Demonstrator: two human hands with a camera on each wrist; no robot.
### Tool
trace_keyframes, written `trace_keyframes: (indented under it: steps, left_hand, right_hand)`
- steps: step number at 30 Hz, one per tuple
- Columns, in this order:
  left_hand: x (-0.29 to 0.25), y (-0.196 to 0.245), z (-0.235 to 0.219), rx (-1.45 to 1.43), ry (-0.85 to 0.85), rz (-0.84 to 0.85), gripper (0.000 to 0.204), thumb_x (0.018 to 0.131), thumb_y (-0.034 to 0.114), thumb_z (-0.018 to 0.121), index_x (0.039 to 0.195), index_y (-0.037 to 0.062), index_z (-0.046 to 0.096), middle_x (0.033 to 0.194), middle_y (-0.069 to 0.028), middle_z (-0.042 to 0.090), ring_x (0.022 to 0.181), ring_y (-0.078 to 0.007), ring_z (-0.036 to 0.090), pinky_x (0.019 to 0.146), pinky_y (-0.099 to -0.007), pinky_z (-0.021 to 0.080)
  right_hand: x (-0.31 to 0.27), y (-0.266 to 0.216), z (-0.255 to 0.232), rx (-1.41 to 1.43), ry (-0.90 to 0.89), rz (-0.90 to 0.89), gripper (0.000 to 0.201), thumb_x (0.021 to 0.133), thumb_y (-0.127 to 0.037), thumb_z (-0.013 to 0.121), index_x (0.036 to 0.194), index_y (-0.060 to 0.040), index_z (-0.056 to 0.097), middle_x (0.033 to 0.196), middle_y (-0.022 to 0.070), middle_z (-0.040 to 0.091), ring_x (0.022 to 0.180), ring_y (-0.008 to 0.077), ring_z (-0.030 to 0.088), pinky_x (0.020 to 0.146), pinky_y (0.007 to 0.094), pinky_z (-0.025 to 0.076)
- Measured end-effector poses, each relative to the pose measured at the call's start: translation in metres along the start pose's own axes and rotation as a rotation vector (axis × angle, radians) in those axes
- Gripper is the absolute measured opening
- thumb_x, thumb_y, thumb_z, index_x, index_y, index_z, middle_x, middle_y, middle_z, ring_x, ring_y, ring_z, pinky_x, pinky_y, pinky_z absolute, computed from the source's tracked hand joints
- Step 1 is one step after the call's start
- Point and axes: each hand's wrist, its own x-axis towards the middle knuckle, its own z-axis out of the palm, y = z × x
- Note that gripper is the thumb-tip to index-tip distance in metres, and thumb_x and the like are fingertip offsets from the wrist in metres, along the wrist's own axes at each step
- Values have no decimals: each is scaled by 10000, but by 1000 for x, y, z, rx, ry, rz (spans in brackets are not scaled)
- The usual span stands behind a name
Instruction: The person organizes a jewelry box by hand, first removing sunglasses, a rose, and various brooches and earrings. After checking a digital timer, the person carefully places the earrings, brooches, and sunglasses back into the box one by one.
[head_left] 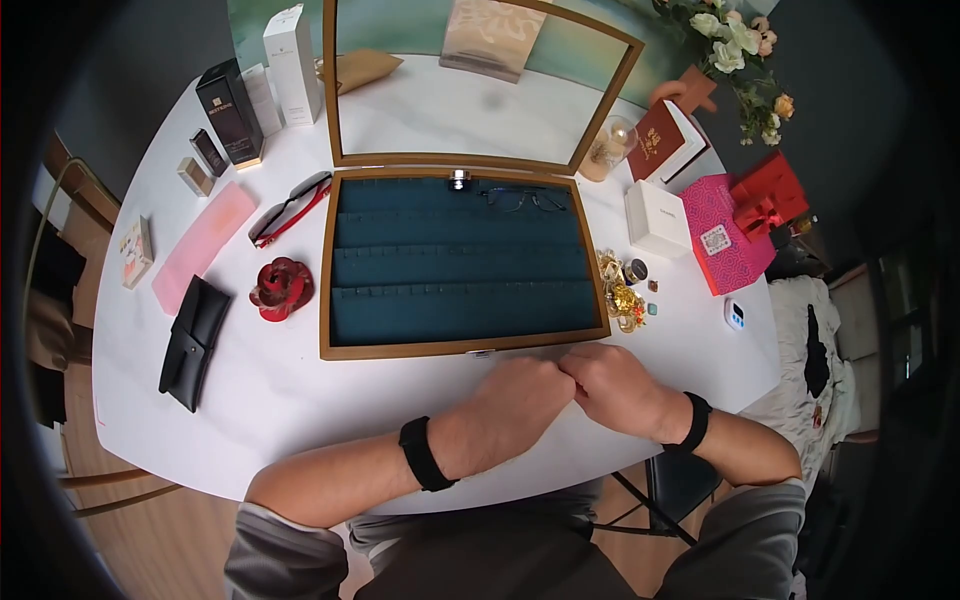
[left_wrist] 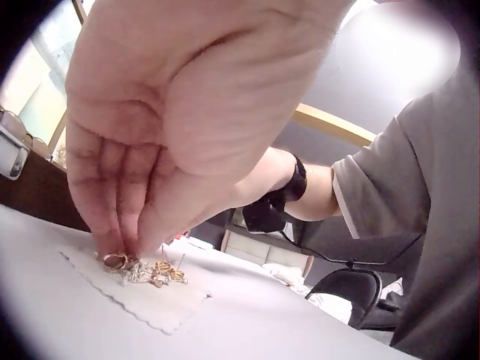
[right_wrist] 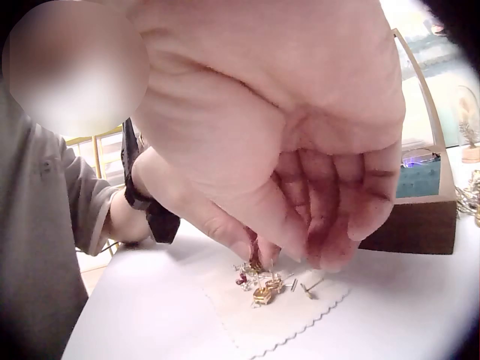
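Note:
Both hands meet in front of the display case's near edge, bent downward. My left hand [head_left: 515, 405] has its fingertips at a gold ring [left_wrist: 114, 261] and seems to pinch it. Beside it, my right hand [head_left: 620, 390] bends its fingers low over the jewelry; its fingertips hide whatever may be between them. Small gold and silver pieces [right_wrist: 262, 294], some with thin pins, lie on a beige scallop-edged cloth [left_wrist: 161, 315]. The glass-lidded wooden case [head_left: 465, 350] stands open, its lid raised, with dark teal rows inside. A silver watch-like piece [head_left: 459, 180] and eyeglasses [head_left: 525, 200] sit at its back.
Gold jewelry [head_left: 625, 300] lies right of the case, near a white box [head_left: 657, 218] and a pink box [head_left: 730, 235]. To the left are a red rose-shaped ornament [head_left: 281, 289], sunglasses [head_left: 290, 210], a black glasses pouch [head_left: 193, 343] and a pink case [head_left: 205, 245].

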Motion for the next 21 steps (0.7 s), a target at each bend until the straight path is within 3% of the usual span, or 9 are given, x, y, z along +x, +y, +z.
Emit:
trace_keyframes:
  steps: [6,7,10,14,18,21]
  left_hand:
    - [2,9,-10,77,32,-73,148,792,-68,660,923,-33,718,914,-203,731,870,-395,743,766,-465,620]
    - [3,10,-21,110,102,-90,146,792,-63,665,921,-21,718,914,-192,724,902,-384,743,784,-462,620]
    - [3,4,-59,178,207,-146,126,811,-43,680,921,3,718,917,-175,714,956,-368,739,823,-462,617]
    - [-5,-25,-101,211,325,-322,112,902,52,737,1012,36,756,964,-158,743,980,-369,743,851,-483,602]
    - [-14,-48,-127,200,411,-432,158,905,48,748,1059,20,768,967,-175,766,967,-382,754,844,-470,601]
    - [-20,-63,-138,137,450,-512,184,917,21,744,1097,-17,754,982,-193,777,958,-381,765,844,-440,607]
  right_hand:
    - [22,-2,-35,-32,53,-76,110,853,49,720,957,11,718,922,175,693,883,404,700,779,486,571]
    - [32,-5,-46,-52,106,-67,112,862,46,721,967,8,715,924,171,693,883,401,702,770,480,570]
    - [83,5,-62,-122,293,-132,133,888,32,728,1018,4,712,932,179,694,899,401,710,760,455,577]
    - [170,17,-58,-177,448,-171,162,897,-65,771,1040,-15,714,978,188,715,997,428,709,861,524,574]
    - [231,24,-44,-307,367,-152,200,884,-80,793,1063,-6,738,991,180,721,1040,408,707,908,501,561]
    - [256,26,-29,-597,258,-199,79,858,-133,776,898,-68,753,962,129,738,997,349,716,906,451,531]
